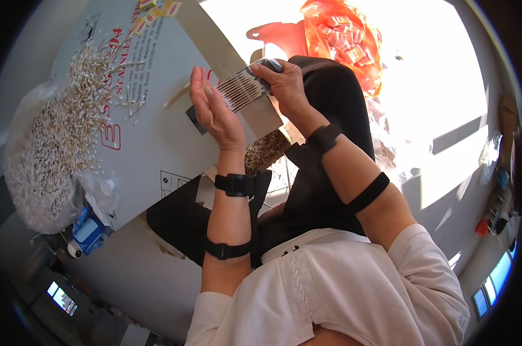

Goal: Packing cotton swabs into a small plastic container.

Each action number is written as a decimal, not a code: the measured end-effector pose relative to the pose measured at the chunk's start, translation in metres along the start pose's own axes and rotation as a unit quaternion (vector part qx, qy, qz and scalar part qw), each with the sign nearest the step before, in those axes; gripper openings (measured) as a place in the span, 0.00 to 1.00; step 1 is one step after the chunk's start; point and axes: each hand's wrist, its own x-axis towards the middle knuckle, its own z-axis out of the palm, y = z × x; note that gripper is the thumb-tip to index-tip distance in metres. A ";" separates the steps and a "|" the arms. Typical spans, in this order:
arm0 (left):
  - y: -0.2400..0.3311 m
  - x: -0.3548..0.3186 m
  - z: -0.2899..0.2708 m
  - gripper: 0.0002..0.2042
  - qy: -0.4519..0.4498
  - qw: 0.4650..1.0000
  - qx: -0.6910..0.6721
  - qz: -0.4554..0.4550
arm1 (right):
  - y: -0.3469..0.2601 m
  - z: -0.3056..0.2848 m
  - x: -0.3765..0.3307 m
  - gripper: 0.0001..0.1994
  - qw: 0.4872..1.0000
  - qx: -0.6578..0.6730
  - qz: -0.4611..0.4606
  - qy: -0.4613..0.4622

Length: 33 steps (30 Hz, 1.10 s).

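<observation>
A flat clear plastic sleeve with a row of cotton swabs (242, 90) is in front of me, their wooden sticks side by side. My right hand (288, 87) grips its far right end, thumb on top. My left hand (216, 115) is held up at the other end, fingers stretched out together and the palm side against or very close to the swab tips. A dark flat piece (196, 120) lies partly hidden behind the left wrist. A few loose swabs (177, 96) rest on the box just left of that hand.
A large grey cardboard box (157, 135) forms the work surface. On its left, a heap of loose swabs (70, 124) spills from a clear plastic bag (24, 127). Yellow packets (151, 17) lie at its far edge. An orange bag (342, 34) of small packets sits beyond my knee; more swabs (264, 151) lie below.
</observation>
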 end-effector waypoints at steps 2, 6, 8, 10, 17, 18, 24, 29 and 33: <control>0.001 0.000 0.001 0.28 -0.003 1.000 0.009 0.000 | 0.001 0.002 0.000 0.06 1.000 -0.008 0.006 0.007; 0.002 0.001 0.007 0.28 -0.002 1.000 0.002 -0.004 | 0.005 0.003 0.002 0.07 1.000 0.002 -0.013 0.024; 0.001 0.001 0.011 0.28 -0.006 1.000 0.000 0.002 | 0.006 0.002 0.002 0.07 1.000 -0.007 -0.020 0.022; -0.001 0.001 0.014 0.29 0.000 1.000 -0.007 -0.003 | 0.007 0.002 0.001 0.07 1.000 0.006 -0.019 0.021; -0.003 -0.001 0.017 0.29 0.001 1.000 -0.009 -0.002 | 0.016 -0.003 0.004 0.09 0.994 -0.092 -0.057 0.015; -0.002 -0.001 0.016 0.29 0.001 1.000 -0.009 -0.002 | 0.017 -0.004 0.004 0.10 0.991 -0.115 -0.065 0.013; 0.000 0.003 0.008 0.29 -0.062 0.996 -0.056 -0.027 | 0.011 -0.003 0.000 0.11 0.998 -0.047 -0.038 -0.002; 0.005 -0.006 -0.001 0.30 -0.061 0.995 -0.071 -0.019 | -0.004 -0.006 -0.008 0.12 0.998 0.027 0.055 0.010; 0.009 -0.014 -0.003 0.31 -0.068 0.994 -0.077 -0.031 | -0.010 -0.006 -0.013 0.10 0.996 0.037 0.075 0.018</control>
